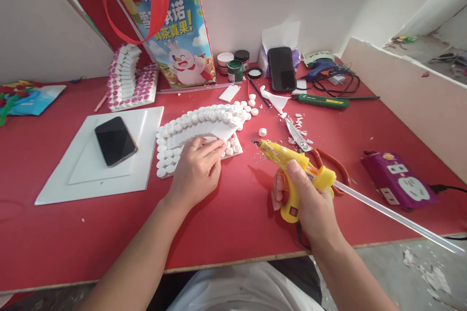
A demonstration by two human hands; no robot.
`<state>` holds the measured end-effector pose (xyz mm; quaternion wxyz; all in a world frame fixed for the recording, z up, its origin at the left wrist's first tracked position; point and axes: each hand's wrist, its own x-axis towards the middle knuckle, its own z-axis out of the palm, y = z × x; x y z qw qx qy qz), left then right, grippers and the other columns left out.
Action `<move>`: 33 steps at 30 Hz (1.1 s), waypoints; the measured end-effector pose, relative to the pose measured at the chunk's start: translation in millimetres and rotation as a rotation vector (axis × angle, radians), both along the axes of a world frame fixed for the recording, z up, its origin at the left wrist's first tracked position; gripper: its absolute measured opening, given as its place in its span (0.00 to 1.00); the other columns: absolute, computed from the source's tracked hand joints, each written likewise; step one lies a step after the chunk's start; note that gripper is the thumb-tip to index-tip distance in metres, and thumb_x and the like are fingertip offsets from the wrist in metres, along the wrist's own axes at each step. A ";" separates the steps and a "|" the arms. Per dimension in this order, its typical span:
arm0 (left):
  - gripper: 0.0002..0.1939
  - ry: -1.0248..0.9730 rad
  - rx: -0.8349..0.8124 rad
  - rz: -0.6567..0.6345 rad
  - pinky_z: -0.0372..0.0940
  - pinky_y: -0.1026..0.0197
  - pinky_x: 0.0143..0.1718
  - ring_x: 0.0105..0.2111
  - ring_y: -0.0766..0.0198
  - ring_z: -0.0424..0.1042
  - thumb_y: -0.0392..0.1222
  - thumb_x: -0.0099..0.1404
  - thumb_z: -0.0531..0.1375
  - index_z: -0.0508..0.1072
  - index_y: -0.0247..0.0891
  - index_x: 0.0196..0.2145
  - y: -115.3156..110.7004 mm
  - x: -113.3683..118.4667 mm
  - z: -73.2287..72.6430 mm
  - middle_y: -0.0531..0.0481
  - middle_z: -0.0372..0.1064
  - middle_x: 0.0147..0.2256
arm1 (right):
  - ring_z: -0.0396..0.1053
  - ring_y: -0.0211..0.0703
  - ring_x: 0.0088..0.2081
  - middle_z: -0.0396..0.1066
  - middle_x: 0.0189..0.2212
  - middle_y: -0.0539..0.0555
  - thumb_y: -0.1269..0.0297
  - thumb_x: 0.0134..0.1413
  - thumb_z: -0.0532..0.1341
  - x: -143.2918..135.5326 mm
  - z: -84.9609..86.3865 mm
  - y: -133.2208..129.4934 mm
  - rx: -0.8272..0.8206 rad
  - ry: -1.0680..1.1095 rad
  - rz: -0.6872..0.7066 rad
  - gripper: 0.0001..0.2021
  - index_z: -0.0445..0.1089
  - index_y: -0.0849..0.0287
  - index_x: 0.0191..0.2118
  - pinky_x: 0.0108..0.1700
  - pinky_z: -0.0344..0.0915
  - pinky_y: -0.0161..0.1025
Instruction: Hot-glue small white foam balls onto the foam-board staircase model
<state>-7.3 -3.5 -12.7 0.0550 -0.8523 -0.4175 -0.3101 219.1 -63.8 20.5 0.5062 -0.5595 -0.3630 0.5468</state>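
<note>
My right hand [310,199] is wrapped round the handle of a yellow glue gun [288,155], its nozzle pointing left above the table and a long clear glue stick [394,214] coming out of its back. My left hand [199,167] lies over a white model [182,131] made of a curved row of overlapping white strips edged with small white round pieces. Its fingers are together, pressed on the model's right part near a white strip [223,130]; whether they pinch anything is hidden. Several loose white pieces [252,103] sit at the model's upper right, and one lies apart.
Scissors [297,135] with red handles lie behind the glue gun, near a green cutter [323,101]. A purple power socket [399,180] is on the right. A phone [116,141] rests on white boards [54,180] at left. Paint jars [235,71] and a gift bag [186,24] stand behind.
</note>
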 end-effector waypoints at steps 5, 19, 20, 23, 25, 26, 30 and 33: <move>0.18 -0.013 0.063 0.021 0.76 0.46 0.47 0.45 0.50 0.78 0.24 0.70 0.56 0.80 0.32 0.51 -5.1 -8.8 11.4 0.40 0.84 0.48 | 0.67 0.38 0.15 0.67 0.14 0.52 0.33 0.53 0.67 -0.1 0.0 0.0 -0.003 0.006 -0.005 0.32 0.70 0.58 0.18 0.18 0.63 0.35; 0.15 -0.326 0.064 0.326 0.74 0.49 0.48 0.41 0.56 0.79 0.35 0.71 0.63 0.82 0.47 0.53 -12.3 -45.5 38.8 0.48 0.79 0.41 | 0.68 0.33 0.18 0.76 0.25 0.52 0.42 0.60 0.68 -1.9 2.8 2.7 0.062 0.068 -0.024 0.24 0.76 0.59 0.27 0.22 0.66 0.33; 0.14 -0.383 0.030 0.353 0.74 0.49 0.47 0.39 0.57 0.78 0.38 0.71 0.64 0.82 0.48 0.52 -9.9 -51.9 39.6 0.50 0.77 0.39 | 0.68 0.33 0.18 0.76 0.25 0.52 0.42 0.60 0.67 -1.7 2.4 2.6 0.055 0.060 -0.021 0.23 0.76 0.60 0.28 0.23 0.67 0.33; 0.11 -0.501 -0.124 0.371 0.74 0.48 0.47 0.37 0.57 0.78 0.42 0.70 0.65 0.83 0.49 0.49 3.0 -67.0 37.8 0.53 0.76 0.35 | 0.68 0.33 0.18 0.76 0.25 0.53 0.42 0.61 0.67 -1.4 1.8 2.2 0.046 0.037 0.002 0.24 0.76 0.60 0.28 0.22 0.66 0.33; 0.09 -0.533 -0.129 0.350 0.75 0.50 0.46 0.36 0.59 0.78 0.43 0.69 0.65 0.83 0.46 0.46 13.3 -70.4 36.0 0.53 0.77 0.35 | 0.68 0.33 0.18 0.76 0.25 0.53 0.42 0.60 0.67 -1.7 1.6 2.1 0.049 0.032 -0.005 0.23 0.76 0.61 0.28 0.22 0.65 0.33; 0.10 -0.535 -0.131 0.330 0.75 0.51 0.47 0.36 0.60 0.78 0.43 0.68 0.65 0.83 0.45 0.46 18.0 -70.0 35.9 0.52 0.78 0.36 | 0.68 0.33 0.18 0.76 0.25 0.53 0.43 0.60 0.68 -2.0 1.6 2.1 0.052 0.033 -0.012 0.23 0.76 0.60 0.29 0.21 0.65 0.33; 0.23 -0.400 -0.288 0.248 0.73 0.49 0.59 0.51 0.54 0.79 0.48 0.68 0.64 0.78 0.43 0.58 30.4 -61.7 40.8 0.46 0.80 0.53 | 0.67 0.34 0.18 0.76 0.24 0.53 0.43 0.61 0.67 -2.5 1.3 2.3 0.056 0.034 -0.045 0.23 0.76 0.60 0.29 0.22 0.66 0.33; 0.33 -0.242 -0.407 0.218 0.64 0.44 0.69 0.66 0.47 0.69 0.52 0.65 0.66 0.72 0.39 0.65 37.4 -57.7 44.0 0.41 0.71 0.66 | 0.67 0.34 0.18 0.76 0.23 0.53 0.43 0.61 0.67 -2.3 0.3 2.6 0.056 0.027 -0.060 0.23 0.76 0.60 0.29 0.22 0.64 0.33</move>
